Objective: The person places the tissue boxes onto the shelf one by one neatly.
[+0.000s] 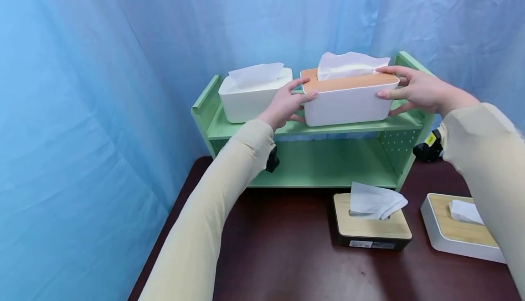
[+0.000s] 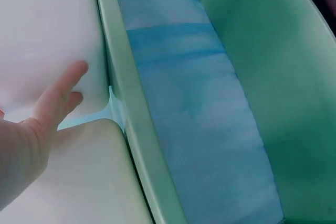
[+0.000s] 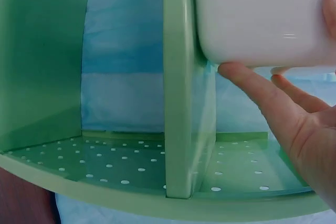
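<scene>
A white tissue box with an orange-brown lid [image 1: 350, 107] stands at the right of the green shelf's upper tier, a tissue standing up from its slot. My left hand [image 1: 285, 102] holds its left end, thumb on the front and index finger on the lid's corner. In the left wrist view, fingertips touch the white wall [image 2: 47, 30]. My right hand [image 1: 418, 89] grips the right end, index finger along the lid and thumb on the front. Seen from the right wrist, a finger lies at the bottom edge of the box [image 3: 262, 19].
An all-white tissue box [image 1: 246, 102] sits on the upper tier, left of the held one. The green shelf [image 1: 324, 162] has raised side panels. On the dark table [image 1: 283, 255] are a black tissue box with a wooden lid [image 1: 344, 210] and a low white one [image 1: 463, 246].
</scene>
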{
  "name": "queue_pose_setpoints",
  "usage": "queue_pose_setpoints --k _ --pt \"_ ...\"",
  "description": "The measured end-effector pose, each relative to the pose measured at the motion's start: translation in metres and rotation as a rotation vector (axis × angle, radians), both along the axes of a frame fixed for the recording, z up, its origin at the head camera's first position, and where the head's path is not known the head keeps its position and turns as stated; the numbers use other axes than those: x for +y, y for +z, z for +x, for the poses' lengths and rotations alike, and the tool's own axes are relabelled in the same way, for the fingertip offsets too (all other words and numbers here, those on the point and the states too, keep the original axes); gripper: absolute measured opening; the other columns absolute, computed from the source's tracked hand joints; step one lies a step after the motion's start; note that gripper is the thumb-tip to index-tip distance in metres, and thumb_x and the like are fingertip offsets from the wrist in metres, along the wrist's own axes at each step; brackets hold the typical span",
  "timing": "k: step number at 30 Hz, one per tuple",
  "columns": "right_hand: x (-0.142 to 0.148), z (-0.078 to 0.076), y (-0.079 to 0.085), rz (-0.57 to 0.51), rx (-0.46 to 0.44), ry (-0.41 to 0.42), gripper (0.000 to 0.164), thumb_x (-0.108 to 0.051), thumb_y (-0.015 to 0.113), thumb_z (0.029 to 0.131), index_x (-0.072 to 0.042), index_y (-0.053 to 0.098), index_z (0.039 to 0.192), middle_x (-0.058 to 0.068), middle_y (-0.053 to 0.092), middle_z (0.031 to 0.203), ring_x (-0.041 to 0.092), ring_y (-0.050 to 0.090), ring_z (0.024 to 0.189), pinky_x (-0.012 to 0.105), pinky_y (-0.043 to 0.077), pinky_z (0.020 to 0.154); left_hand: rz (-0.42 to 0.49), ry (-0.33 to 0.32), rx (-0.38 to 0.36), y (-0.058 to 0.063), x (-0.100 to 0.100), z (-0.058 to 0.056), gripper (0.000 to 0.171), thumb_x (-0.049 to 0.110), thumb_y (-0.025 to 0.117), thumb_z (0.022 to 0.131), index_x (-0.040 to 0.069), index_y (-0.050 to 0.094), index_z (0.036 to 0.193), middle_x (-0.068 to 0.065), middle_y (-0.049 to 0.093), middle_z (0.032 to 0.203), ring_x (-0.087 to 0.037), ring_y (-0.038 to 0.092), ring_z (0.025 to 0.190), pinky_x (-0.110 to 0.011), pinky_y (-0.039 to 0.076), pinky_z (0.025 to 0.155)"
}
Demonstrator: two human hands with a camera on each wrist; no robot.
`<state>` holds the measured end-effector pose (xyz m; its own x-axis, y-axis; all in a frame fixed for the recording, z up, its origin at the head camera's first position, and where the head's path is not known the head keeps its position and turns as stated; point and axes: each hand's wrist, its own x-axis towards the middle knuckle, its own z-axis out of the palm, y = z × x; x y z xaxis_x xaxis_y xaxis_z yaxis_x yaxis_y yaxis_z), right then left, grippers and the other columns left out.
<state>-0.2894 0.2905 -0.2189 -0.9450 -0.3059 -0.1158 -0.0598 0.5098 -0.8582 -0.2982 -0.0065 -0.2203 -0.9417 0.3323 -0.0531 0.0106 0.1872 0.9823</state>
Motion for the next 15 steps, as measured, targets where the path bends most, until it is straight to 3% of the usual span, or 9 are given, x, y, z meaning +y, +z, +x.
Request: queue_pose_setpoints --k 9,15 --pt "-0.002 -0.002 -0.001 0.002 0.008 -0.006 0.076 -0.027 0.051 0.097 -0.025 0.001 0.154 0.027 0.010 0.149 0.001 0.051 0.096 0.043 0.054 0.082 -0.018 0.043 0.025 -0.002 0.008 -0.006 0.048 0.022 0.059 0.094 0.026 0.046 0.139 -0.011 0.045 0.143 -0.027 0.049 0.126 -0.054 0.050 0.088" --pt "-0.004 -0.004 -0.003 0.008 0.027 -0.039 0.075 -0.031 0.051 0.097 -0.026 0.001 0.154 0.026 0.011 0.149 0.018 0.047 0.111 0.043 0.054 0.084 -0.009 0.081 0.051 -0.005 0.015 -0.006 0.047 0.021 0.057 0.095 0.025 0.045 0.140 -0.011 0.047 0.142 -0.024 0.050 0.126 -0.054 0.049 0.089"
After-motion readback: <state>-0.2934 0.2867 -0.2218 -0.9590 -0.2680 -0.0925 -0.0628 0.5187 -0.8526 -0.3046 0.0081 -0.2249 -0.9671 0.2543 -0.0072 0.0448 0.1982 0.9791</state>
